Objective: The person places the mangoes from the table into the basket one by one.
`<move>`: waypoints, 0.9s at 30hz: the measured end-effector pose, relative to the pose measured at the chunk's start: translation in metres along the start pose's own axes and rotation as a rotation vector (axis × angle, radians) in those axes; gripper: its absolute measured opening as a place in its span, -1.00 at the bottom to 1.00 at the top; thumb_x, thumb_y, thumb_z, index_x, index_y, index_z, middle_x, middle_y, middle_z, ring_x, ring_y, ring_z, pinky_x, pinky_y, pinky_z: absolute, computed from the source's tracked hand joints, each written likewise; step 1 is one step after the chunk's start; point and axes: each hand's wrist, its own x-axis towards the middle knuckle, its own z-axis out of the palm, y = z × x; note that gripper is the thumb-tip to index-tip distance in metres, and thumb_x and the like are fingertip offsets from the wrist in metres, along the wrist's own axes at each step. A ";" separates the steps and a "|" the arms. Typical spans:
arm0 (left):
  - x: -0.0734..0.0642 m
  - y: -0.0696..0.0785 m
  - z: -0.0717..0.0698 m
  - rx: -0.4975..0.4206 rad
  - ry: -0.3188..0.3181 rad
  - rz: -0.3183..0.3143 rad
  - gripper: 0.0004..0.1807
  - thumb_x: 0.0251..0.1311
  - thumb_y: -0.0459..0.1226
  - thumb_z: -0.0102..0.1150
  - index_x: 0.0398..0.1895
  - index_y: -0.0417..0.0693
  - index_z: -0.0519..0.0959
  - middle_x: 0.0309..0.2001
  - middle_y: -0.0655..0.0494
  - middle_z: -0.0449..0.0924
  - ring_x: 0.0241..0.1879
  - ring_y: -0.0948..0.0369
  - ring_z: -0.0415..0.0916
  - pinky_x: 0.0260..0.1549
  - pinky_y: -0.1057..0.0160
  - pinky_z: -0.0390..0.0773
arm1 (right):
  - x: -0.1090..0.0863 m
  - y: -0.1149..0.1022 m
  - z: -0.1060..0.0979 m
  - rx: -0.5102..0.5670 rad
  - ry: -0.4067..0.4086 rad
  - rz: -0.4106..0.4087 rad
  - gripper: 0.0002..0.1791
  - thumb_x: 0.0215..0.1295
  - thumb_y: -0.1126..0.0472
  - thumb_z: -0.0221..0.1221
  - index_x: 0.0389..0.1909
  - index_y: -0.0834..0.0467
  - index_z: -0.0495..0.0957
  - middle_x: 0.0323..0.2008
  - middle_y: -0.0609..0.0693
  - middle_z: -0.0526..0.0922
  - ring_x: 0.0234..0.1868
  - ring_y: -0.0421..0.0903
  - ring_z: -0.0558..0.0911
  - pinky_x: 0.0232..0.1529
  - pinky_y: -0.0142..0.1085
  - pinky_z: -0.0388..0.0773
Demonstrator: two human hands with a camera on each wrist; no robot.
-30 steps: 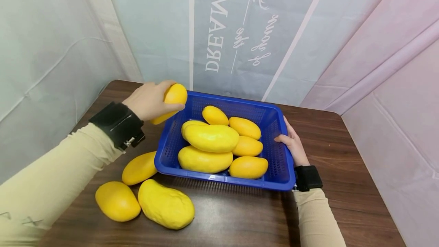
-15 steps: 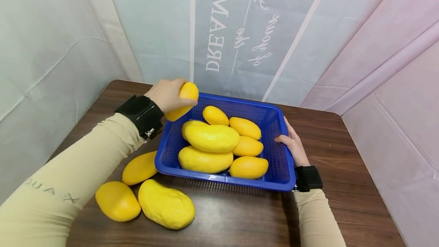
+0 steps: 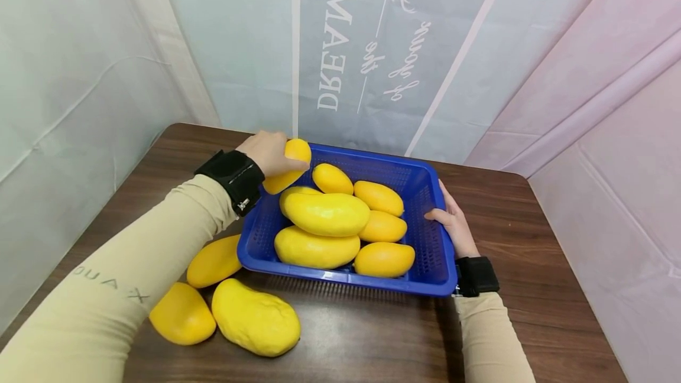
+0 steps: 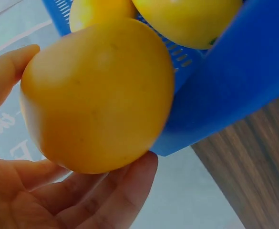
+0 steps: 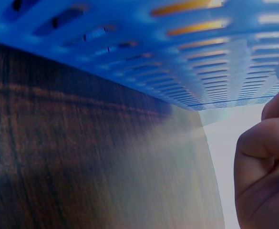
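Observation:
My left hand (image 3: 269,153) grips a yellow mango (image 3: 298,150) over the back left corner of the blue plastic basket (image 3: 340,277). Thumb and fingers curl round this mango (image 4: 98,95) in the left wrist view, with the basket wall (image 4: 225,81) just beyond it. At the basket's right side, my right hand (image 3: 452,220) holds the rim, thumb inside and fingers outside. Inside the basket lie several mangoes, among them a large glossy one (image 3: 330,215) on top of others. The right wrist view catches the slotted basket underside (image 5: 177,62) and part of my right hand (image 5: 268,167).
On the brown wooden table (image 3: 367,341), left of and in front of the basket, lie a wrinkled mango (image 3: 256,318), a rounder mango (image 3: 183,315) partly behind my left sleeve, and a long mango (image 3: 214,262) against the basket. A printed cloth (image 3: 362,46) hangs behind the table.
My left hand has carried its mango rightward over the basket's back left corner, then slightly lower. My right hand keeps its hold on the rim; the other mangoes stay put.

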 end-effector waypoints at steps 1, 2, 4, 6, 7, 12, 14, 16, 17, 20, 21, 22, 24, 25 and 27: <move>0.001 0.001 0.001 0.007 -0.003 -0.001 -0.46 0.15 0.15 0.20 -0.22 -0.19 0.52 -0.44 -0.05 0.52 -0.55 0.11 0.54 -0.59 0.29 0.47 | 0.000 0.000 0.000 0.002 0.000 -0.001 -0.11 0.41 0.37 -0.06 0.57 -0.34 -0.17 0.61 0.02 -0.11 0.28 -0.12 0.46 0.00 -0.33 0.63; 0.002 0.002 0.001 0.015 -0.006 0.001 -0.47 0.15 0.15 0.20 -0.26 -0.17 0.53 -0.46 -0.03 0.51 -0.56 0.11 0.54 -0.59 0.30 0.46 | 0.000 0.000 0.000 0.004 -0.001 -0.002 -0.11 0.40 0.37 -0.06 0.57 -0.35 -0.16 0.61 0.02 -0.11 0.27 -0.14 0.47 0.00 -0.34 0.62; 0.003 0.004 0.003 0.034 -0.015 0.002 -0.49 0.15 0.16 0.20 -0.32 -0.15 0.52 -0.49 0.01 0.46 -0.55 0.12 0.51 -0.59 0.30 0.44 | 0.000 0.000 0.000 0.009 -0.004 -0.004 -0.11 0.40 0.37 -0.05 0.57 -0.34 -0.16 0.61 0.02 -0.11 0.26 -0.15 0.47 0.00 -0.34 0.62; 0.003 0.006 0.004 0.057 -0.024 -0.004 -0.49 0.16 0.17 0.19 -0.35 -0.13 0.52 -0.51 0.03 0.43 -0.53 0.12 0.50 -0.57 0.29 0.42 | 0.000 0.000 0.000 0.012 -0.003 -0.003 -0.12 0.40 0.37 -0.06 0.57 -0.35 -0.16 0.60 0.02 -0.10 0.26 -0.15 0.47 0.01 -0.33 0.62; 0.003 0.008 0.005 0.067 -0.028 -0.008 -0.48 0.17 0.17 0.19 -0.34 -0.14 0.53 -0.49 0.03 0.43 -0.51 0.12 0.50 -0.55 0.28 0.41 | 0.000 0.000 0.000 0.015 -0.004 -0.002 -0.12 0.40 0.37 -0.06 0.57 -0.34 -0.16 0.60 0.02 -0.10 0.27 -0.14 0.47 0.01 -0.33 0.62; 0.004 0.009 0.009 0.096 -0.042 -0.027 -0.45 0.20 0.19 0.17 -0.23 -0.15 0.57 -0.42 0.00 0.49 -0.44 0.09 0.52 -0.52 0.27 0.42 | 0.000 0.001 0.001 0.030 -0.007 -0.001 -0.11 0.40 0.38 -0.06 0.57 -0.35 -0.15 0.60 0.02 -0.10 0.33 -0.09 0.43 0.03 -0.32 0.62; 0.005 0.008 0.011 0.099 -0.040 -0.028 -0.46 0.20 0.19 0.17 -0.24 -0.14 0.57 -0.42 0.00 0.49 -0.44 0.10 0.52 -0.52 0.27 0.42 | 0.001 0.001 0.001 0.029 -0.009 -0.003 -0.11 0.39 0.38 -0.06 0.57 -0.34 -0.15 0.60 0.01 -0.10 0.34 -0.07 0.41 0.03 -0.32 0.61; 0.006 0.008 0.013 0.099 -0.036 -0.029 -0.47 0.20 0.19 0.17 -0.28 -0.13 0.57 -0.45 0.01 0.48 -0.46 0.10 0.51 -0.54 0.27 0.40 | 0.001 0.001 0.001 0.025 -0.011 -0.004 -0.11 0.39 0.38 -0.07 0.57 -0.35 -0.15 0.60 0.01 -0.10 0.36 -0.05 0.40 0.03 -0.32 0.62; 0.007 0.007 0.013 0.099 -0.034 -0.029 -0.47 0.19 0.20 0.17 -0.30 -0.12 0.57 -0.46 0.02 0.47 -0.47 0.11 0.50 -0.54 0.27 0.39 | 0.001 0.001 0.001 0.021 -0.010 -0.005 -0.11 0.39 0.38 -0.07 0.57 -0.34 -0.16 0.60 0.02 -0.10 0.36 -0.04 0.40 0.03 -0.32 0.62; 0.010 0.007 0.015 0.101 -0.029 -0.025 -0.47 0.19 0.21 0.18 -0.33 -0.11 0.57 -0.48 0.03 0.44 -0.48 0.11 0.49 -0.55 0.28 0.38 | 0.002 0.001 0.000 0.016 -0.011 -0.008 -0.11 0.40 0.39 -0.07 0.57 -0.33 -0.17 0.60 0.02 -0.11 0.36 -0.04 0.39 0.02 -0.32 0.62; 0.010 0.006 0.016 0.105 -0.029 -0.023 -0.47 0.19 0.21 0.17 -0.33 -0.11 0.57 -0.49 0.03 0.44 -0.49 0.11 0.49 -0.55 0.28 0.38 | 0.002 0.001 0.000 0.017 -0.009 -0.008 -0.11 0.40 0.39 -0.08 0.57 -0.33 -0.17 0.60 0.02 -0.11 0.36 -0.04 0.39 0.03 -0.32 0.62; 0.012 0.006 0.016 0.111 -0.029 -0.020 -0.46 0.19 0.22 0.17 -0.34 -0.12 0.58 -0.49 0.04 0.44 -0.48 0.10 0.48 -0.54 0.28 0.38 | 0.002 0.000 0.000 0.016 -0.010 -0.009 -0.11 0.40 0.39 -0.08 0.58 -0.32 -0.17 0.61 0.03 -0.11 0.36 -0.05 0.39 0.03 -0.32 0.62; 0.014 0.005 0.018 0.123 -0.030 -0.014 -0.45 0.19 0.22 0.15 -0.33 -0.12 0.59 -0.49 0.04 0.45 -0.46 0.09 0.48 -0.52 0.26 0.38 | 0.002 0.000 0.000 0.016 -0.009 -0.008 -0.11 0.40 0.39 -0.08 0.58 -0.31 -0.18 0.61 0.02 -0.12 0.36 -0.05 0.38 0.03 -0.33 0.61; 0.015 0.004 0.019 0.135 -0.031 -0.007 -0.44 0.19 0.23 0.14 -0.32 -0.12 0.60 -0.49 0.04 0.46 -0.45 0.09 0.49 -0.48 0.25 0.38 | 0.002 0.000 0.000 0.016 -0.008 -0.008 -0.11 0.40 0.39 -0.08 0.58 -0.31 -0.18 0.61 0.02 -0.12 0.37 -0.04 0.37 0.03 -0.33 0.61; 0.017 0.003 0.021 0.152 -0.035 0.008 -0.43 0.20 0.23 0.12 -0.29 -0.13 0.61 -0.48 0.03 0.48 -0.40 0.08 0.49 -0.39 0.22 0.39 | 0.002 -0.001 0.000 0.017 -0.007 -0.006 -0.11 0.40 0.39 -0.07 0.58 -0.31 -0.18 0.61 0.01 -0.12 0.40 -0.01 0.34 0.03 -0.35 0.61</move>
